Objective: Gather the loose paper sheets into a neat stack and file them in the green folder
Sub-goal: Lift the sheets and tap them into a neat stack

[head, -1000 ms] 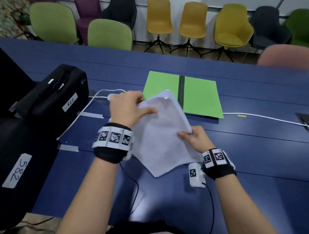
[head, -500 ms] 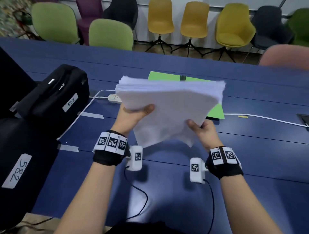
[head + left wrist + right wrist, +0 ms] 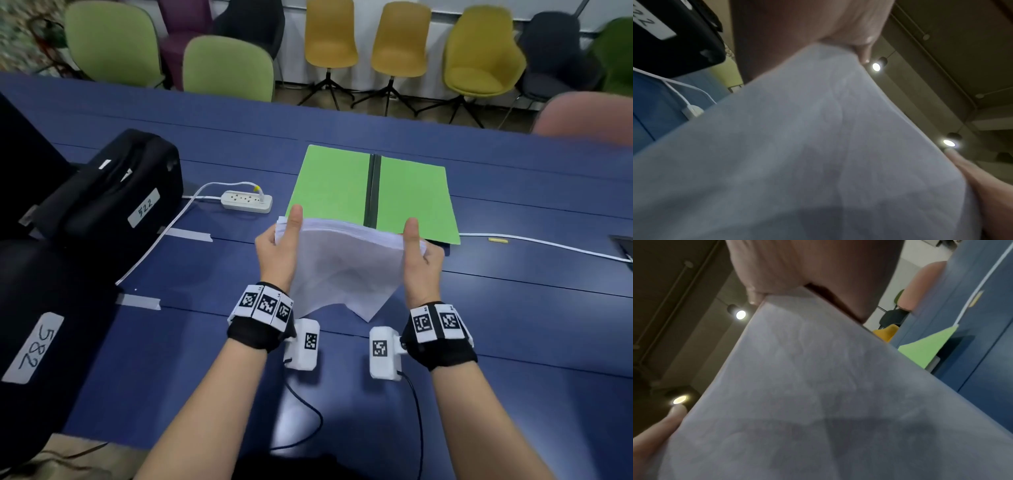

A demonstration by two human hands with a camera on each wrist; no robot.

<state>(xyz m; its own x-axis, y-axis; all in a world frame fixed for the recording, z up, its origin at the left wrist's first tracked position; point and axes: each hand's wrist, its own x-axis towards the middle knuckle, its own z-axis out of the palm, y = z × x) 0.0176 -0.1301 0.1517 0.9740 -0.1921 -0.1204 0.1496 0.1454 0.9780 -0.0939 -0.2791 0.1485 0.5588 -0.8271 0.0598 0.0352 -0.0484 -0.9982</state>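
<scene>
A thick stack of white paper sheets (image 3: 342, 267) stands nearly upright above the blue table (image 3: 513, 308), its lower edge hanging uneven. My left hand (image 3: 279, 251) grips its left side, thumb up along the near face. My right hand (image 3: 419, 258) grips the right side the same way. The stack fills both wrist views, as paper (image 3: 818, 154) and paper (image 3: 828, 394). The green folder (image 3: 342, 185) lies open and flat just beyond the stack, a dark spine down its middle; one corner of the folder (image 3: 925, 347) shows in the right wrist view.
A white power strip (image 3: 246, 201) and its cable lie left of the folder. Two black cases with labels, case (image 3: 113, 192) and case (image 3: 41, 325), stand at the left. A white cable (image 3: 548, 244) runs along the right. Chairs line the far side.
The sheets went from a loose, skewed bundle to a raised fanned pile, and now stand lowered and squared on edge between both hands, uncovering the folder.
</scene>
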